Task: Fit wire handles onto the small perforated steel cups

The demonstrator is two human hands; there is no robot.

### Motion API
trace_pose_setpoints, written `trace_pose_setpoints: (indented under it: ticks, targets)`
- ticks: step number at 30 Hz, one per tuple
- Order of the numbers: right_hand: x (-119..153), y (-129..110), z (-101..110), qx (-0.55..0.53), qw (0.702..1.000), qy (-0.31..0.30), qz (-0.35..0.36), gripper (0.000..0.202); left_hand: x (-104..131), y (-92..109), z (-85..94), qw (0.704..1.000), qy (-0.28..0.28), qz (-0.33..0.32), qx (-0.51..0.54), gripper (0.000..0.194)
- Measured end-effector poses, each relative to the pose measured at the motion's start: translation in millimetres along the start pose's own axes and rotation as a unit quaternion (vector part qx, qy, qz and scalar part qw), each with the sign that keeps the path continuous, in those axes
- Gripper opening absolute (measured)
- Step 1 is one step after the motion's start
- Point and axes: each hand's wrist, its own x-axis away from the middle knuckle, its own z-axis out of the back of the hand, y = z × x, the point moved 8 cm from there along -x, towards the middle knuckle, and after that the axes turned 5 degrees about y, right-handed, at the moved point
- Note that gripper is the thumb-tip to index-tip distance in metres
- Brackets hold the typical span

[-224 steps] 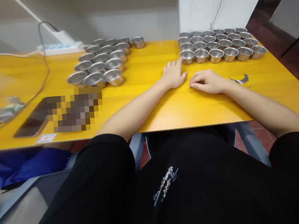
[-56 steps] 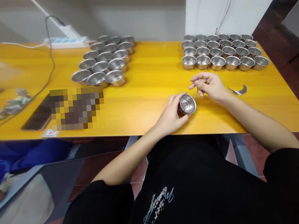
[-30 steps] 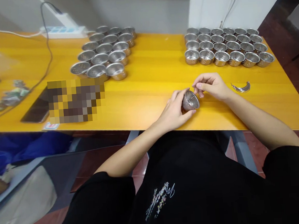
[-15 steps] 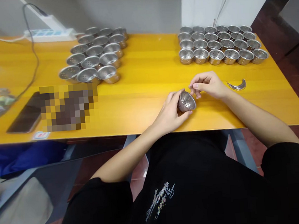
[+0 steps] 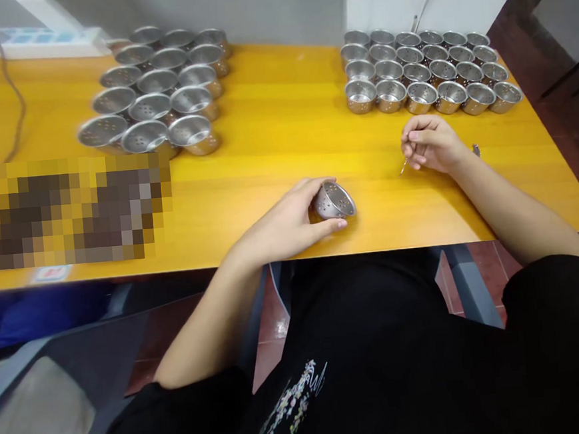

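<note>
Steel glints as the small perforated cup [image 5: 336, 201] sits in the left hand [image 5: 293, 225], tipped over with its mouth turned toward the right hand, just above or on the yellow table [image 5: 284, 144], near its front edge. And there's the change: the hands have parted! A half-second ago the right hand [image 5: 431, 144] was working right beside that rim; now it's out to the right, well apart from the cup. Its fingers are curled nearly closed, thumb against forefinger, pinching a thin metal piece [image 5: 402, 168] that dangles below (too blurred to make out its exact shape). The left hand stays half open in a wide curl, thumb along the near side, fingers around the back. So what does the split mean? In my judgement, cup and thin piece are separate at this moment, since no wire shows across the cup's mouth. Beyond the right hand stand the neat rows of cups [image 5: 421, 99]; over to the left, a looser cluster of cups [image 5: 189, 128] holds its ground, untouched by either hand.
</note>
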Motion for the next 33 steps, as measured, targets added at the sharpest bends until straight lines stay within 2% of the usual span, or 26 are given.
trace_pose_setpoints:
  ticks: [4, 7, 11, 15, 24, 27, 29, 33]
  targets:
    - [-5.4, 1.4, 16.3, -0.003, 1.000, -0.015, -0.005, 0.055, 6.2, 3.8, -3.6, 1.000, -0.004, 0.019, 0.018, 0.096]
    - [-9.1, 4.7, 13.8, -0.014, 0.998, -0.063, 0.001, 0.053, 10.2, 6.3, -5.8, 0.999, -0.017, 0.026, 0.025, 0.097]
    - [-11.1, 6.1, 6.8, -0.018, 0.995, -0.100, 0.004, 0.049, 13.1, -2.9, -9.3, 0.998, -0.008, 0.023, 0.060, 0.095]
    - [-11.3, 6.2, -0.3, -0.017, 0.994, -0.110, -0.003, 0.049, 16.5, -15.0, -12.7, 0.997, 0.020, 0.011, 0.071, 0.099]
    - [-16.9, 12.1, -9.9, -0.012, 0.996, -0.087, -0.001, 0.055, 24.8, -17.4, -14.3, 0.998, 0.030, -0.018, 0.053, 0.105]
    - [-15.9, 17.2, -18.2, -0.009, 0.994, -0.108, -0.009, 0.056, 18.0, -23.4, -13.4, 0.995, 0.024, 0.000, 0.096, 0.115]
    - [-15.2, 16.5, -23.3, -0.010, 0.993, -0.114, -0.005, 0.055, 7.5, -26.0, -8.7, 0.992, 0.014, 0.017, 0.120, 0.114]
    - [-19.6, 2.1, -28.8, -0.023, 0.997, -0.063, 0.027, 0.056, -31.6, -23.5, 12.1, 0.994, -0.029, 0.014, 0.105, 0.102]
